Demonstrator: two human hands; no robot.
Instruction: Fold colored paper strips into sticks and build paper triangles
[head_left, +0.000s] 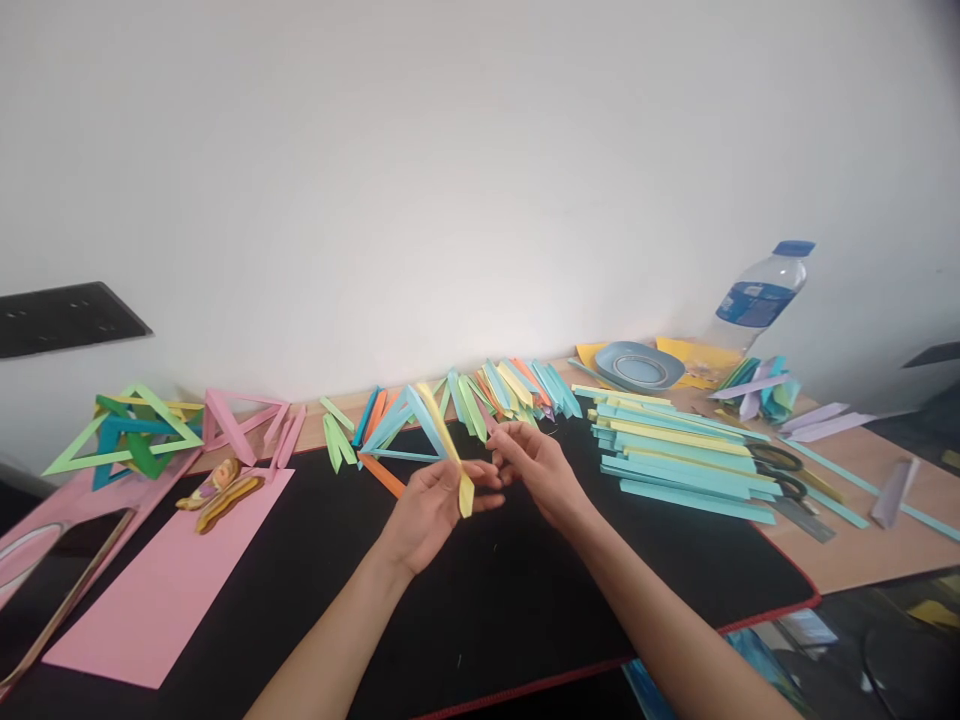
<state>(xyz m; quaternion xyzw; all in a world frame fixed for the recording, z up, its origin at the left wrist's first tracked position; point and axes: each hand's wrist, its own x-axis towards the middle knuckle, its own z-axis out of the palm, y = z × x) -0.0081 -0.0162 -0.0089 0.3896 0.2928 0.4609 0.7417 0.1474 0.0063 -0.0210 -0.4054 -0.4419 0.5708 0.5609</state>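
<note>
My left hand (429, 515) is closed on a folded yellow paper strip (448, 440), which stands up from its fingers with a pointed lower end hanging below. Just behind that strip is a light blue paper triangle (382, 437); I cannot tell whether it is joined to the strip or held too. My right hand (536, 470) is beside the left one, fingertips pinched together near the left fingers. Whatever lies in that pinch is hidden. Both hands are above a black mat (540, 590).
Along the wall lie folded colored strips (517, 390). To the right are long blue and yellow strips (675, 450), scissors (784, 470), a blue dish (637, 366) and a water bottle (757, 300). At left are paper frames (124, 445), pink card (165, 590) and a phone (56, 590).
</note>
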